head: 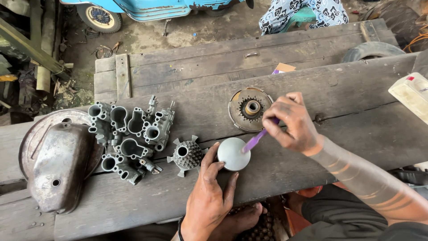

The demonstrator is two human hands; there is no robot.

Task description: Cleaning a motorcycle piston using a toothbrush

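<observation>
Left of the disc point(233, 154) the way is crowded — a spiked gear point(187, 155) sits just beside it, then the carburettor cluster point(131, 138) and a rusty cover point(58, 165). Behind it lies a sprocket plate point(249, 108). The bench point(356, 89) to the right is open planks, out to a pale box point(412, 93) at the edge.

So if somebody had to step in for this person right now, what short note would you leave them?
Left hand: steadies the round grey metal disc on the weathered wooden plank bench.
Right hand: holds a purple-handled brush, tip on the disc's top.
Nearby: spiked grey gear-like part just left of the disc, cluster of grey cast-metal housings further left, rusty round sprocket plate behind.
Done: disc face looks clean.
Left: I cannot tell whether the other parts have been brushed.
</observation>
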